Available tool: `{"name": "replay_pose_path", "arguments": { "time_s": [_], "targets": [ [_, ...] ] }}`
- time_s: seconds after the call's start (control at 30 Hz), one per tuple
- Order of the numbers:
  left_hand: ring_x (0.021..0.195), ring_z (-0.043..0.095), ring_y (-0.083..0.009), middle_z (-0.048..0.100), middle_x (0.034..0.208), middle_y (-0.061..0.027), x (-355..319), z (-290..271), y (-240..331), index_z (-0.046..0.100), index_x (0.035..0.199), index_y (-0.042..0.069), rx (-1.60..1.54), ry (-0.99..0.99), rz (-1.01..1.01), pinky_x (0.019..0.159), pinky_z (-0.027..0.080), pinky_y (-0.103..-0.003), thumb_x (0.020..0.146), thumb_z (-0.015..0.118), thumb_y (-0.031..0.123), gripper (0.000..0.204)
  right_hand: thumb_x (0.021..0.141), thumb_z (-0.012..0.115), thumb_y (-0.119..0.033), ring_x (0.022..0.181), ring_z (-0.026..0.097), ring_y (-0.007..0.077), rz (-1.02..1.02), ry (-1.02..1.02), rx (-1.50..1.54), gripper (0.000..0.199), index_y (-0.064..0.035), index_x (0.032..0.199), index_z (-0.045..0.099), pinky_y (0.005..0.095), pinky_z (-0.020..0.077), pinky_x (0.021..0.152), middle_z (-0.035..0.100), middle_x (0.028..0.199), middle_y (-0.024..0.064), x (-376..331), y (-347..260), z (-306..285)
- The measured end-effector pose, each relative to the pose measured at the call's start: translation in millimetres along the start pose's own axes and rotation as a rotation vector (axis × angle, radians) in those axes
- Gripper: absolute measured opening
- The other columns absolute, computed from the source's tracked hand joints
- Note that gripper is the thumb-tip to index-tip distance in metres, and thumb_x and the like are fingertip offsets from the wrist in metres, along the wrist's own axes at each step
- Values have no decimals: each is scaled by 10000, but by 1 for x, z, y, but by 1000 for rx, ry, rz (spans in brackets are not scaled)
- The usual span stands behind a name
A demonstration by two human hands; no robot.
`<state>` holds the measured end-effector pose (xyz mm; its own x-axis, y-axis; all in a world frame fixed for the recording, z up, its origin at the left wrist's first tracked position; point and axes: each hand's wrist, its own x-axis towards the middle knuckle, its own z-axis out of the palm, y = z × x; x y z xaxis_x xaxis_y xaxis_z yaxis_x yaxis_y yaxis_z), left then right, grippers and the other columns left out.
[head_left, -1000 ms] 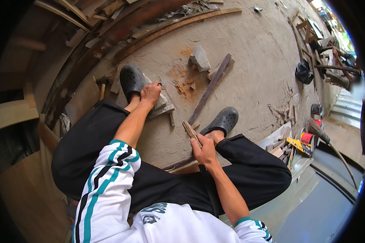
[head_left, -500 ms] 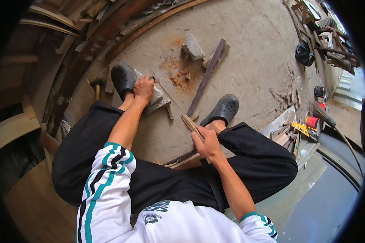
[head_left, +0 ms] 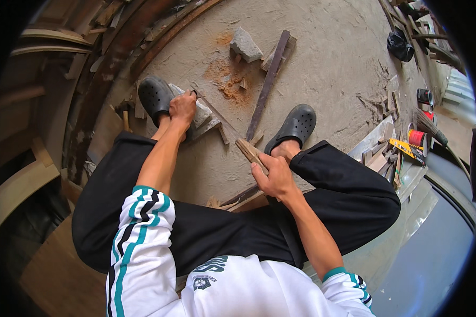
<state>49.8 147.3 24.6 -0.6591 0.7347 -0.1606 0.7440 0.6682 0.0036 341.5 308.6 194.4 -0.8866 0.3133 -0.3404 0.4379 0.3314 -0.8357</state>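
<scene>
My right hand [head_left: 276, 177] is closed round the wooden handle [head_left: 250, 150] of a long, thin-bladed tool that looks like a handsaw. Its grey blade [head_left: 217, 113] slants up and left toward my other hand. Beside the left shoe, my left hand [head_left: 183, 107] is closed, and a small dark piece shows at its fingers; what it grips is mostly hidden. Under and beside that hand sits a pale, stone-like block [head_left: 200, 113] on a wooden piece [head_left: 207, 127], next to the blade.
A dark wooden bar [head_left: 268, 84] lies ahead on the floor, beside a grey stone [head_left: 245, 45] and orange-brown dust [head_left: 227, 79]. Wood scraps [head_left: 378, 158], a yellow-handled tool [head_left: 407, 150], a red spool [head_left: 417, 138] and a brush [head_left: 432, 127] are at right. Boards [head_left: 53, 39] line the left.
My view has shifted slightly. Both hands keep their grips, and the blade still spans between them at nearly the same slant.
</scene>
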Motion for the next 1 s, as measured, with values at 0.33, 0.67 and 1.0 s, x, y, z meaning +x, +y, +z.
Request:
{"name": "replay_pose_path", "arguments": {
  "time_s": [0.33,0.67,1.0],
  "targets": [
    [851,689,-363,665,992,-136,0,5,0,647,911,51,-8,19,32,724,549,-468,888,507,119,158,845,632,-223,539,556,461,-23,-7,-53,276,-2,730,512,510,440,540,522,541,249,-3,3,-3],
    [860,698,-330,678,947,-127,2,-4,9,678,880,67,-5,38,-7,725,562,-423,858,537,103,148,835,638,-229,547,557,461,-64,29,-102,286,-9,703,511,507,441,540,522,544,248,1,12,3],
    [846,707,-316,694,941,-123,0,5,2,688,886,60,-13,0,-83,707,567,-428,878,524,125,176,845,626,-212,560,574,455,-109,92,29,237,-12,749,543,507,446,537,552,584,252,7,18,13]
  ]
}}
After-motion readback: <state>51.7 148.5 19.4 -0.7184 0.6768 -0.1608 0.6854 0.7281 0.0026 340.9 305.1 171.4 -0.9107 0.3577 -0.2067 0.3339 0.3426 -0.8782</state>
